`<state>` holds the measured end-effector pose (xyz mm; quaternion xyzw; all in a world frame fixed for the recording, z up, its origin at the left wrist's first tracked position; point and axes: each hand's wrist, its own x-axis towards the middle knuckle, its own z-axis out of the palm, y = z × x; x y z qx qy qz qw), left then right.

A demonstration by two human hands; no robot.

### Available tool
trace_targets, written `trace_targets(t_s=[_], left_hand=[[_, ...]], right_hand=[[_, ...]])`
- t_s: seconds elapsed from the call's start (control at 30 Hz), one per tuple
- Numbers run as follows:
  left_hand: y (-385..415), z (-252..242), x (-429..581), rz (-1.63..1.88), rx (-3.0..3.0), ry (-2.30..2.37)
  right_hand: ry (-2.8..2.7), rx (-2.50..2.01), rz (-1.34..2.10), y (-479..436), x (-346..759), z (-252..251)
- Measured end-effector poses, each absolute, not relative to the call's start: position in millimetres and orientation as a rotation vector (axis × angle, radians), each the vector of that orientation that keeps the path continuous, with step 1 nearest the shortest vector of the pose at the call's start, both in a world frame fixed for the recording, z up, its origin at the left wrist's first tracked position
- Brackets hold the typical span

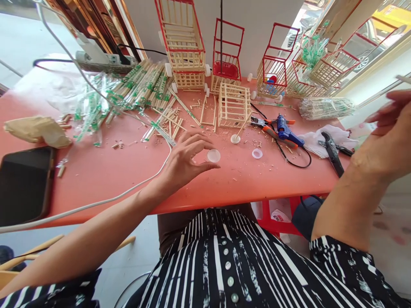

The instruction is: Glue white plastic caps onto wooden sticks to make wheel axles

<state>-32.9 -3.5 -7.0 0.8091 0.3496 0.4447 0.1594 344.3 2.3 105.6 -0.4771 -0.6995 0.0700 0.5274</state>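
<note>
My left hand [189, 156] reaches over the red table, thumb and index finger curved around the edges of a small round translucent plastic disc [213, 156]. Just beyond its fingers is a white round disc [235, 139] with a wooden stick leaning up from it. A translucent plastic ring [257, 153] lies farther right. My right hand [393, 124] is raised at the right edge, fingers curled and partly cut off by the frame. The end of a thin stick [403, 79] shows just above those fingers; the grip on it is largely hidden.
Small stick-built carts with red trim [184, 42] line the back. A stick basket [234, 105] stands before them. Pliers [260, 122], a blue glue gun [285, 130] and a black-handled tool [332, 152] lie right. Wrapped chopsticks [150, 85], a phone [27, 184] and a white cable [128, 190] are left.
</note>
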Motion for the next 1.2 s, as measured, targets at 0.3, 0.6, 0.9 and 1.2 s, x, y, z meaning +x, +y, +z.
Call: trace_targets(t_s=[0.3, 0.6, 0.9, 1.2], left_hand=[[-4, -10, -31, 1.338, 2.355, 0.926], [-4, -10, -30, 1.363, 2.340, 0.947], [-6, -10, -30, 1.332, 2.345, 0.955], [-7, -10, -31, 1.308, 2.333, 0.976]], right_hand=[[-1.735, -0.862, 0.457, -26, 219, 80], [-2.047, -0.887, 0.541, -21, 184, 53], [-2.126, -0.871, 0.499, -15, 180, 40], [-2.154, -0.854, 0.430, -14, 178, 36]])
